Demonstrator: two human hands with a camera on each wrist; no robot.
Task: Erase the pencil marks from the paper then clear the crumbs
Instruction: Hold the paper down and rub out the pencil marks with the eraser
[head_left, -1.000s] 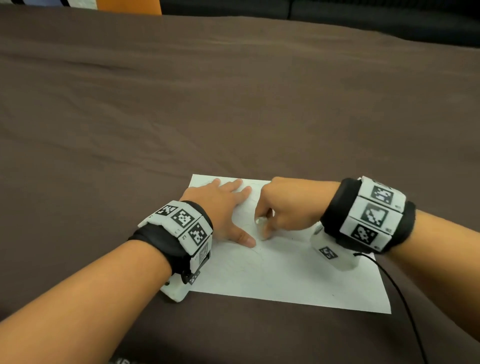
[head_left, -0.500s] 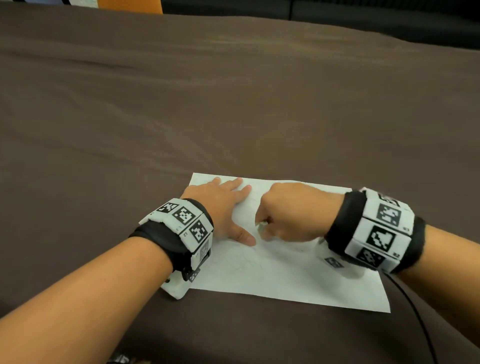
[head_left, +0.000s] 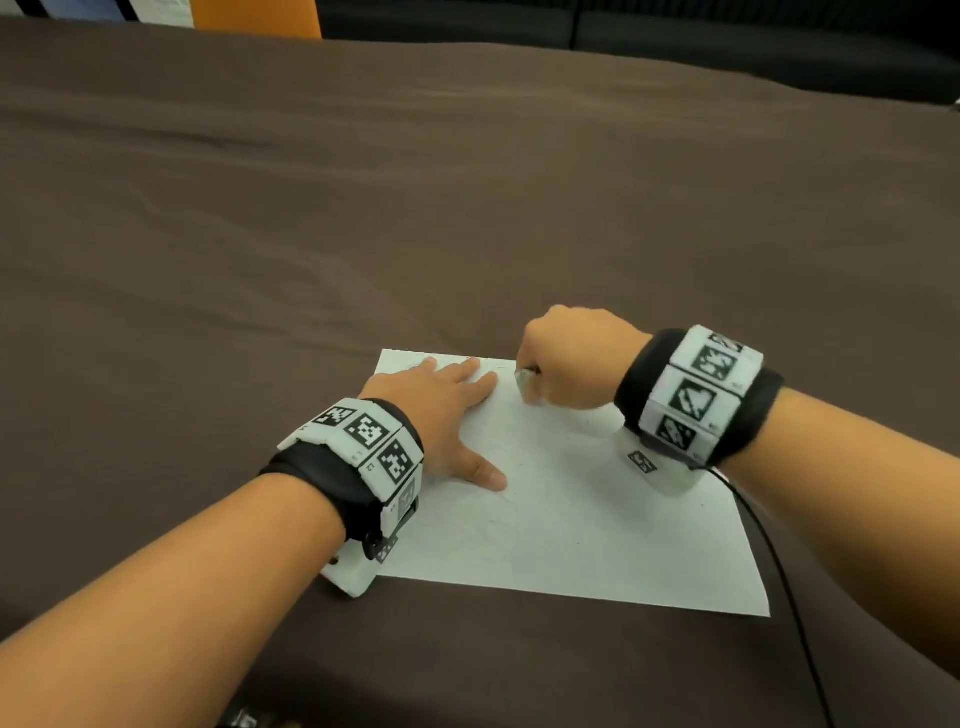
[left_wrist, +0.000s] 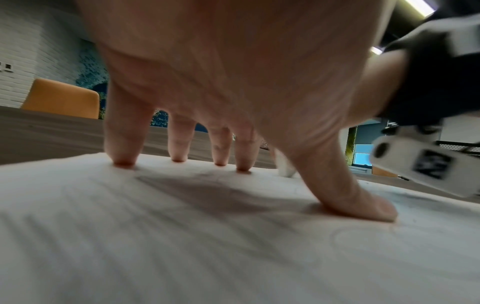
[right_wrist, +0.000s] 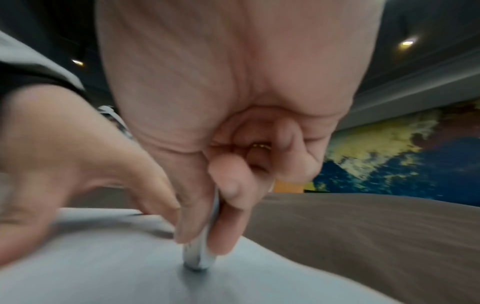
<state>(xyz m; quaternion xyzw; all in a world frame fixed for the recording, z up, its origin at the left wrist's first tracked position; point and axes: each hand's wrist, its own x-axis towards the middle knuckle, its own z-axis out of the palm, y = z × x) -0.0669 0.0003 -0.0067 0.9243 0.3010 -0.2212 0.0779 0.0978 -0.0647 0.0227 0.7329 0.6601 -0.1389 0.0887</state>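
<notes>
Left hand (head_left: 441, 415) flat on paper (head_left: 571, 530), fingers straight and spread, fingertips (left_wrist: 124, 160) and thumb pressing sheet, left of frame centre. Paper lies on brown worktop (head_left: 363, 208), lower centre. Faint pencil marks (left_wrist: 363, 236) near thumb. Right hand (head_left: 571, 358) right of centre at paper's far edge, fingers curled, pinching white eraser (right_wrist: 201, 257); eraser tip touches sheet.
</notes>
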